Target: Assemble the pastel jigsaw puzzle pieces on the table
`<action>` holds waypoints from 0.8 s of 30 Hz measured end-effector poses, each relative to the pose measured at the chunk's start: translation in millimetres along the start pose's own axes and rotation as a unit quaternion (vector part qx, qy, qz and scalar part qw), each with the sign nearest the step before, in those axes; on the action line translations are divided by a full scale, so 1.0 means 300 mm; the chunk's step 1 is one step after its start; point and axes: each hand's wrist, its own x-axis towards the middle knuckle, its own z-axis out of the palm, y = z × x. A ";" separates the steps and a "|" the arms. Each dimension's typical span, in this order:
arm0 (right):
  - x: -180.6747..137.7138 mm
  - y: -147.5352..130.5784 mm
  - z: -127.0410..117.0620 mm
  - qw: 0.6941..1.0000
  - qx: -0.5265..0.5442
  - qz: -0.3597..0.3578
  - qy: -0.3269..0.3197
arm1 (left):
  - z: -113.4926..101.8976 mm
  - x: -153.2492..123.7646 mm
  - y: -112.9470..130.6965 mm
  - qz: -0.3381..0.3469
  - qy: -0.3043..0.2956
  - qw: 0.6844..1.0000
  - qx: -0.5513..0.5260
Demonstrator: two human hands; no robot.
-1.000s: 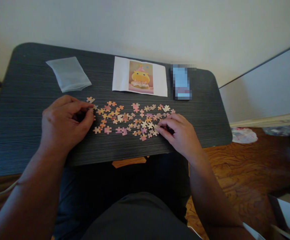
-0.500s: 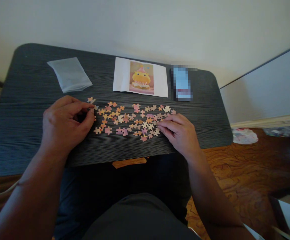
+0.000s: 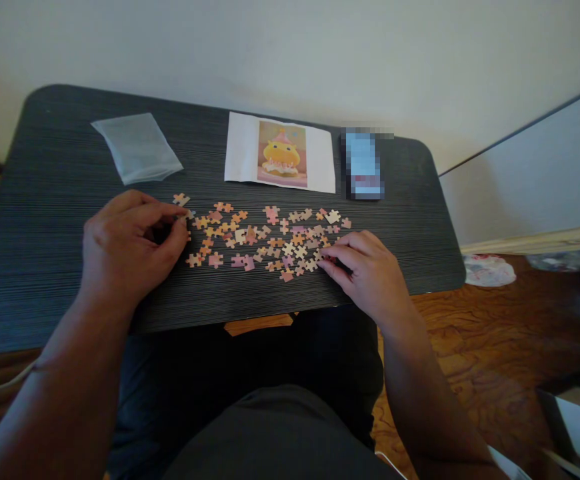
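Several loose jigsaw puzzle pieces [image 3: 241,236] in yellow, orange, pink and beige lie spread in a band across the dark table [image 3: 210,300]. At the left end of the band, my left hand [image 3: 133,243] pinches a greyish puzzle piece [image 3: 189,214] at its fingertips; the fingers partly cover it. My right hand [image 3: 370,270] is at the right end, its thumb and index finger closed about a small beige puzzle piece [image 3: 319,255]. Behind the pieces lies a white sheet [image 3: 243,150] with a printed picture [image 3: 283,157] of a yellow figure in a pink party hat.
A clear plastic bag [image 3: 140,150] lies flat at the back left. To the right of the sheet is a phone [image 3: 363,163], blurred by pixels. The pale wall [image 3: 290,53] rises behind the table. On the wooden floor at right is a white plastic bag [image 3: 490,270].
My right hand has shifted slightly right and toward me, and more pieces show beside its fingertips. The left hand keeps its pinch almost in place.
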 end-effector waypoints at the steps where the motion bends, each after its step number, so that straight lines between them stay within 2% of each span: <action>1: 0.005 -0.002 0.000 1.000 -0.012 -0.004 0.002 | 0.001 0.000 0.000 0.001 0.002 1.000 -0.003; 7: 0.016 -0.002 -0.002 0.998 -0.038 -0.036 0.026 | -0.002 0.003 0.007 -0.007 0.000 1.000 -0.013; 10: 0.016 0.006 -0.001 0.997 0.036 0.005 0.069 | -0.003 0.003 0.008 -0.008 0.004 1.000 -0.011; 13: 0.022 0.013 0.011 0.989 0.125 0.063 0.048 | -0.001 0.001 0.006 -0.009 0.002 1.000 -0.003; 16: 0.027 0.016 0.026 0.990 0.104 0.081 0.044 | -0.001 0.001 0.006 -0.005 0.001 1.000 0.001; 19: 0.020 0.010 0.026 0.990 0.092 0.077 0.072 | -0.002 0.001 0.007 -0.002 0.001 1.000 -0.004; 24: -0.017 -0.013 0.005 0.991 0.115 0.036 0.059 | -0.002 0.001 0.006 -0.003 0.001 1.000 -0.001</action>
